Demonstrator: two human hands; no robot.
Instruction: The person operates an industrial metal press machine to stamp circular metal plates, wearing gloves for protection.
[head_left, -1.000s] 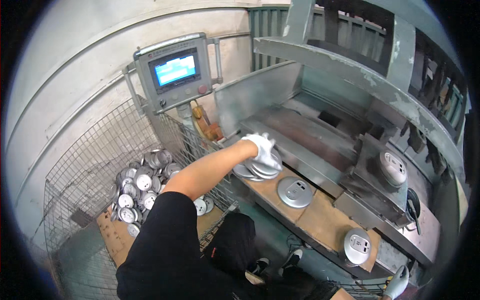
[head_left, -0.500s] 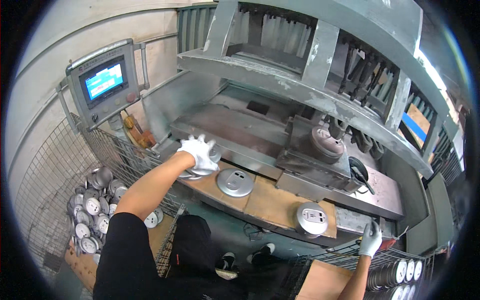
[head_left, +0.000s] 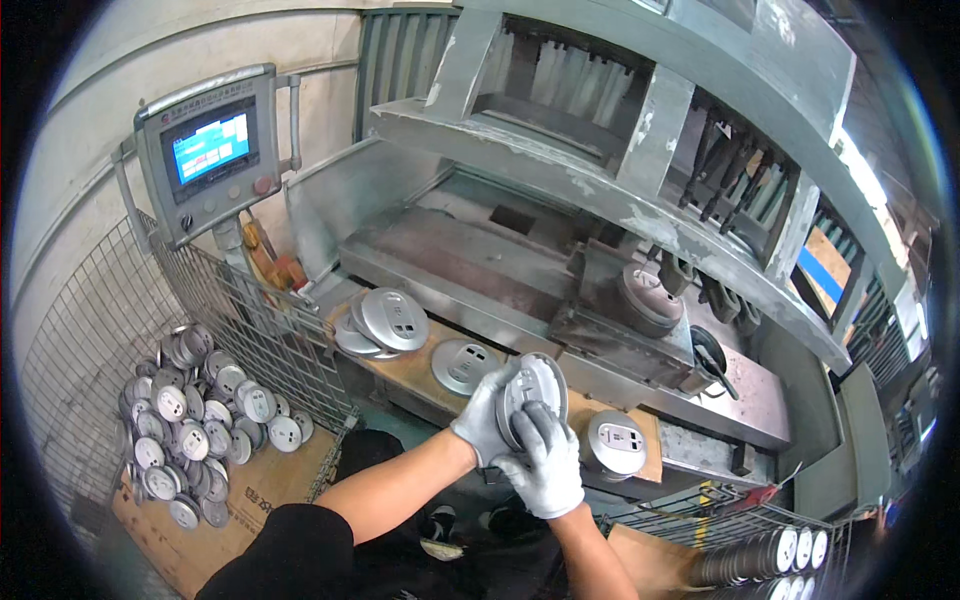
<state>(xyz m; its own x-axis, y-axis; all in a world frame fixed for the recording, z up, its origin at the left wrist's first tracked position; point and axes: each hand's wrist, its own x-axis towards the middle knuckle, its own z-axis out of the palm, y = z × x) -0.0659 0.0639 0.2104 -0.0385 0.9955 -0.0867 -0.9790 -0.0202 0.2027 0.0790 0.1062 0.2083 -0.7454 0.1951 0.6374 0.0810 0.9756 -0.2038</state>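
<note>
In front of my body, my left hand (head_left: 482, 422) grips a round silver metal disc (head_left: 538, 384) by its left edge. The disc is tilted up, with its face turned partly toward me. My right hand (head_left: 545, 462) presses curled fingers against the disc's lower face; whether anything small is between them is hidden. Both hands wear white-grey gloves. Behind them, on a cardboard-covered ledge, lie a single disc (head_left: 464, 366), a small stack of discs (head_left: 392, 320) to the left, and another raised disc (head_left: 614, 444) to the right.
A large grey machine frame (head_left: 570, 165) spans the back, with a disc (head_left: 652, 298) on its fixture block. The control panel (head_left: 208, 155) stands at left. A wire basket at lower left holds many loose discs (head_left: 190, 420); rows of discs (head_left: 780, 552) stand at lower right.
My left hand has moved right from the stack on the ledge and now holds a disc. My right hand has come left from the right-hand basket's edge onto that disc.
</note>
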